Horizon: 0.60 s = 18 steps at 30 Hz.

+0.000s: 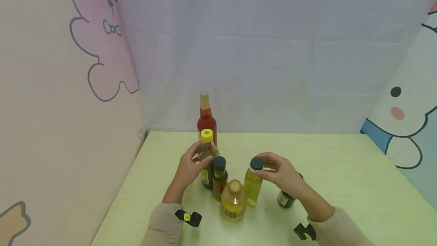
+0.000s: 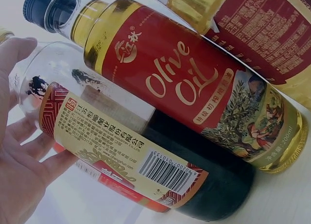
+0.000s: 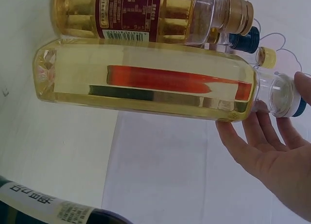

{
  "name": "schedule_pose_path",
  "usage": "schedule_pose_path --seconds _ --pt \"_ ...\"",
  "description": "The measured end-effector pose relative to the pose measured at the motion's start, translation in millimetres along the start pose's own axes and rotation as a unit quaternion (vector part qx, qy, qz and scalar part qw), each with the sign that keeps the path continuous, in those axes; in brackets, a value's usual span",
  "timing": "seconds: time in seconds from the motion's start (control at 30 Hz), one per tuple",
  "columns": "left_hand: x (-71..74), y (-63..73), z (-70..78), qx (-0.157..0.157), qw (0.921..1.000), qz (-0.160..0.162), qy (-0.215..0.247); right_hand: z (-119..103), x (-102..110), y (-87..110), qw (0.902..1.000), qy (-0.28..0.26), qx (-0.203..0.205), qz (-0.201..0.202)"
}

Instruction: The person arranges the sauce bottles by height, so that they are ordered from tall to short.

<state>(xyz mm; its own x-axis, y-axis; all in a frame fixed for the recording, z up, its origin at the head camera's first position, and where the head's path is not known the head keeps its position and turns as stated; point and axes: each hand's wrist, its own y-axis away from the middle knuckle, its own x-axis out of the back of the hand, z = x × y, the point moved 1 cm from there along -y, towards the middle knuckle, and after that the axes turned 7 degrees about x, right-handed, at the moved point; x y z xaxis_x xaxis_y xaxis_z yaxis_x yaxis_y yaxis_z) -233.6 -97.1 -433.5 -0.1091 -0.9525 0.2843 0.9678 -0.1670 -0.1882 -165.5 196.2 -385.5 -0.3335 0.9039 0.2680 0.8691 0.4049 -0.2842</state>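
Observation:
My left hand [image 1: 189,167] curves thumb and fingers around the upper part of a yellow-capped vinegar bottle [image 1: 206,136] with dark liquid. In the left wrist view its cream label [image 2: 121,146] shows beside a red-labelled olive oil bottle [image 2: 170,73]. My right hand [image 1: 278,174] holds a clear bottle of yellow oil [image 1: 252,185] at its dark cap and neck. In the right wrist view, the thumb lies at the cap and the fingers reach behind the neck of this oil bottle [image 3: 146,78]. A rounder gold-capped oil bottle [image 1: 233,202] stands between the hands, nearest the front.
Behind the vinegar stands a tall bottle of red liquid [image 1: 206,122]. A dark green bottle with a white label [image 1: 285,199] stands partly hidden under my right forearm. The pale table [image 1: 341,170] meets a white curtain at the back and printed panels at both sides.

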Motion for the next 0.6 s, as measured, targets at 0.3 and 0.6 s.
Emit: schedule_pose_path --seconds 0.3,0.6 --pt "1.1 -1.2 7.1 -0.013 0.9998 0.012 0.007 0.6 0.2 -0.8 1.0 0.004 0.001 -0.004" --pt "0.6 -5.9 14.4 0.026 0.999 0.025 0.029 -0.9 0.6 -2.2 0.9999 0.013 0.003 0.001"
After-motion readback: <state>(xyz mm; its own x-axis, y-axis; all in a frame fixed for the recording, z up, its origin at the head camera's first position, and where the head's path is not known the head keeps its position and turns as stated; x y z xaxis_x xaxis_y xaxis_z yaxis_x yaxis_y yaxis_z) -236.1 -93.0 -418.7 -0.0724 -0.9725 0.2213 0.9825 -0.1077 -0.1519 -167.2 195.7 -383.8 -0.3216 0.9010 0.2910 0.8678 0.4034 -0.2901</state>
